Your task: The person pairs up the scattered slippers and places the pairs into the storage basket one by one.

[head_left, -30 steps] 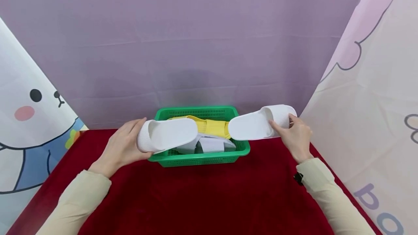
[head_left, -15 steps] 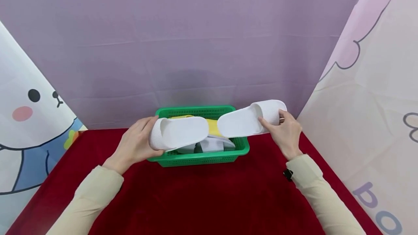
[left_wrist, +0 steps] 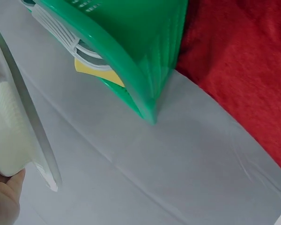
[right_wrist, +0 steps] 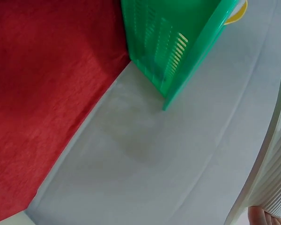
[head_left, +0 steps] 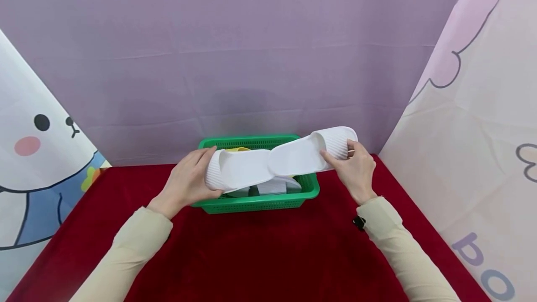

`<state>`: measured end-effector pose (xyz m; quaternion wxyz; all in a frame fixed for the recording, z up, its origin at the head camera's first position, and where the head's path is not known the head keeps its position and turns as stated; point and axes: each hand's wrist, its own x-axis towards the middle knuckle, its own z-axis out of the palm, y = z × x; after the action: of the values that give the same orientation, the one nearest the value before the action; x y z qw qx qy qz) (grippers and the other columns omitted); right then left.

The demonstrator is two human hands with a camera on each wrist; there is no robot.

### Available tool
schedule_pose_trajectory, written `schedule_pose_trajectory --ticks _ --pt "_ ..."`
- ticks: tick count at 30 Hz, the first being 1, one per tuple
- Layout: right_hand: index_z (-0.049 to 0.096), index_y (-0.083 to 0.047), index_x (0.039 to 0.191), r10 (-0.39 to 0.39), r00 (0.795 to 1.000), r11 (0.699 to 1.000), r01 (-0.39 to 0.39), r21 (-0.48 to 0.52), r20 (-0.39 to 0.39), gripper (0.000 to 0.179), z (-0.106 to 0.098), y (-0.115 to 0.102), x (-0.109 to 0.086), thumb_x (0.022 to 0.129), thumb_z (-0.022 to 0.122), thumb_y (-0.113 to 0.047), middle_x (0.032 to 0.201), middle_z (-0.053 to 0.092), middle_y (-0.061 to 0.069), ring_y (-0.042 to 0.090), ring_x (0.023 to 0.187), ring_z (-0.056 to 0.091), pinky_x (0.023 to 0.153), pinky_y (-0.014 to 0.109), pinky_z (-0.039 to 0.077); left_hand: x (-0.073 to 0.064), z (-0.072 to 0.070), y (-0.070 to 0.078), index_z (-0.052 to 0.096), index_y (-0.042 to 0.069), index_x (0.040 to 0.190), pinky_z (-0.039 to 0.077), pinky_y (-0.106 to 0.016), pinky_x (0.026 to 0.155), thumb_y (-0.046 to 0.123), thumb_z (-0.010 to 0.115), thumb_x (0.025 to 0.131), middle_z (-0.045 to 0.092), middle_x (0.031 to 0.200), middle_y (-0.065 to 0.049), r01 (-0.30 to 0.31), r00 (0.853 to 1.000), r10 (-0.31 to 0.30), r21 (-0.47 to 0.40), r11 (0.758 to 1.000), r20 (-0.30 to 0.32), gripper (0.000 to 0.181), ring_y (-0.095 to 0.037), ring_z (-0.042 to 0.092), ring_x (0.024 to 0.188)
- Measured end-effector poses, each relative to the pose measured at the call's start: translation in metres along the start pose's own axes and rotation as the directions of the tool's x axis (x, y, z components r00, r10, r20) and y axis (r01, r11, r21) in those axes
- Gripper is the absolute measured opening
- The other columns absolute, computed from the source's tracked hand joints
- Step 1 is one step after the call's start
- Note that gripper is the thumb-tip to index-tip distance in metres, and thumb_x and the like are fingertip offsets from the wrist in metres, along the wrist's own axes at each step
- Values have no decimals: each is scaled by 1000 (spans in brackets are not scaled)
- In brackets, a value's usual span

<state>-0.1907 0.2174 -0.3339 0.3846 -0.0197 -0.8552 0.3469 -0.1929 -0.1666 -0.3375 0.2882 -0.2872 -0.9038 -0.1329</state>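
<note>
Two white slide slippers are held above a green basket (head_left: pixel 251 205), their toe-less ends meeting in the middle of the head view. My left hand (head_left: pixel 189 181) grips the left slipper (head_left: pixel 243 168) at its ribbed strap end. The right slipper (head_left: pixel 295 156) is pinched by my right hand (head_left: pixel 354 169), thumb at the strap and fingers round the outer side. Below them in the basket lie a pale slipper with a ribbed strap (head_left: pixel 272 186) and something yellow (head_left: pixel 238 149); the slippers above hide most of both. The wrist views show each held slipper only at the frame edge.
The basket stands on a red cloth (head_left: pixel 260 255) at its far side, close to a mauve curtain (head_left: pixel 251 59). Printed hangings flank the space, with a cartoon animal (head_left: pixel 39 153) on the left and a pale panel (head_left: pixel 474 153) on the right.
Both hands have moved inward with their slippers, left hand to the right and right hand to the left. The gap between the slippers has closed, covering more of the yellow slippers. The basket stays put.
</note>
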Motion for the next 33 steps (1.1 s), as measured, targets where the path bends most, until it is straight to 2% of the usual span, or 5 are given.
schedule_pose_trajectory --ticks 6,15,33 --pt "59 0 107 0 1000 1000 0 10 -3 59 5 -5 -3 68 77 -40 90 64 16 28 77 61 69 42 47 4 3 5 42 6 133 52 -46 81 44 81 52 53 123 -13 -2 1000 2 -7 1000 14 98 -28 51 108" --pt "59 -1 107 -9 1000 999 9 43 2 61 13 -18 -10 65 79 -41 88 64 15 26 77 60 66 38 46 8 8 12 44 5 132 50 -45 86 46 80 53 53 123 -13 -19 1000 19 0 1000 -14 96 -27 51 108" --pt "58 -2 106 8 997 998 -12 61 79 62 35 -40 -23 65 79 -44 86 63 11 22 74 59 64 34 47 13 12 21 46 5 130 49 -43 88 45 79 54 55 122 -11 -69 996 69 8 998 -51 92 -27 51 109"
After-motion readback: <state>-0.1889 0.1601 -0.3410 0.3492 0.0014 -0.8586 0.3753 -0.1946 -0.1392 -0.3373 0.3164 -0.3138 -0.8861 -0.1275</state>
